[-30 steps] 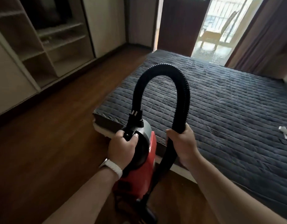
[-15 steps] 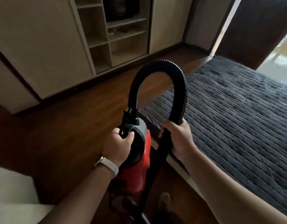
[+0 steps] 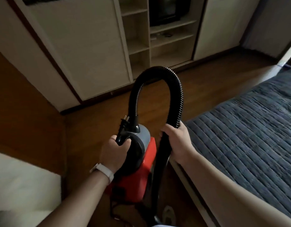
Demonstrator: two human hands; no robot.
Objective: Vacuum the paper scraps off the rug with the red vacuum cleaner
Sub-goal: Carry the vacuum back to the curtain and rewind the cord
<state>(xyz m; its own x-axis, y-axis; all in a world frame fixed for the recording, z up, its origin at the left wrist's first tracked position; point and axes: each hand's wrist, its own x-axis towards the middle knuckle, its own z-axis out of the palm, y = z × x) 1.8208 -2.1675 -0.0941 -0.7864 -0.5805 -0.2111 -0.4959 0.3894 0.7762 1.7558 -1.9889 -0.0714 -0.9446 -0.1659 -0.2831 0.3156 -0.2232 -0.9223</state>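
Observation:
I carry the red vacuum cleaner (image 3: 138, 176) in front of me, above the wooden floor. My left hand (image 3: 114, 153) grips its black handle at the grey top. A black ribbed hose (image 3: 176, 95) arches up from the top and comes down on the right, where my right hand (image 3: 176, 141) grips the hose end and the black tube below it. The dark grey quilted rug (image 3: 249, 133) lies on the floor at the right. No paper scraps show in this view. The nozzle is hidden below the frame.
A wall unit with open shelves (image 3: 158, 38) and pale doors stands ahead. Brown wooden floor (image 3: 92, 122) runs between it and the rug. A white piece of furniture (image 3: 18, 185) sits at the lower left. A black cord hangs under the vacuum.
My view has swung left: the balcony door has left the frame and the rug has slid to the right. Both hands keep the same grips on handle and hose.

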